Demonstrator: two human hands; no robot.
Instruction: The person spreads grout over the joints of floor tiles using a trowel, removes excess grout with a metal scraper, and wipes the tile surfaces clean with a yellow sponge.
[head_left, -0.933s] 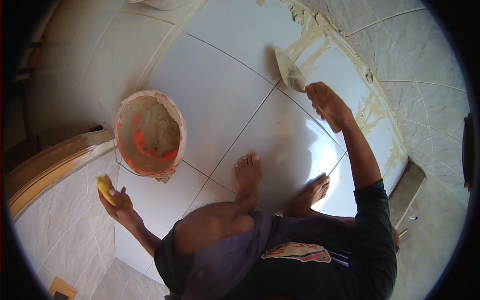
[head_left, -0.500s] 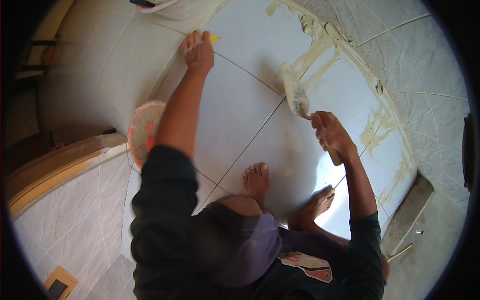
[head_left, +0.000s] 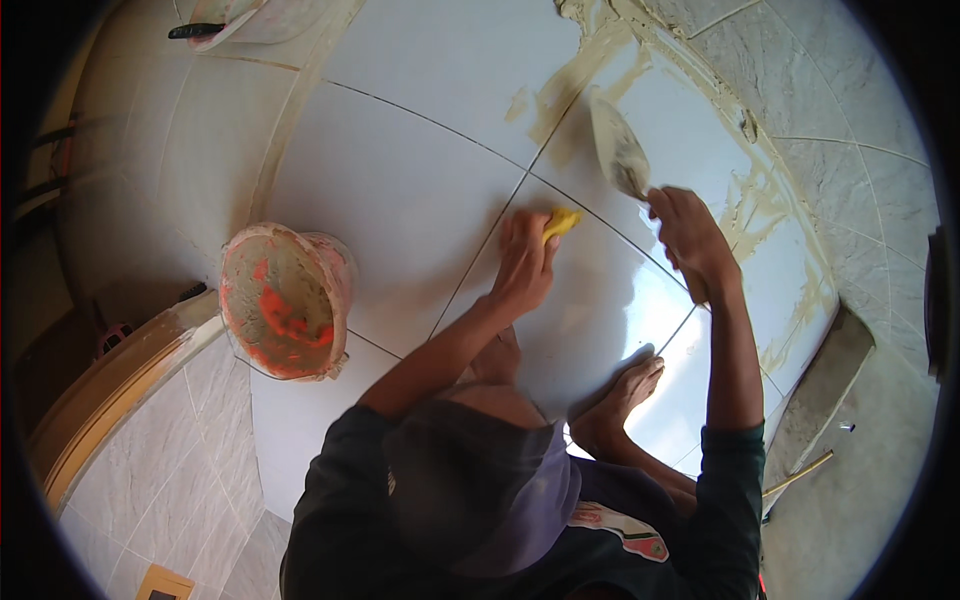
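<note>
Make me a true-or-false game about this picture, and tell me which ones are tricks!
1. The right hand grips a trowel. True.
2. The left hand is empty. False: it holds a yellow sponge.
3. Beige paste is smeared on some floor tiles. True.
4. The right foot is bare. True.
5. The bucket stands to the right of the right foot. False: it stands to the left.
6. The floor tiles are black. False: they are whitish.
</note>
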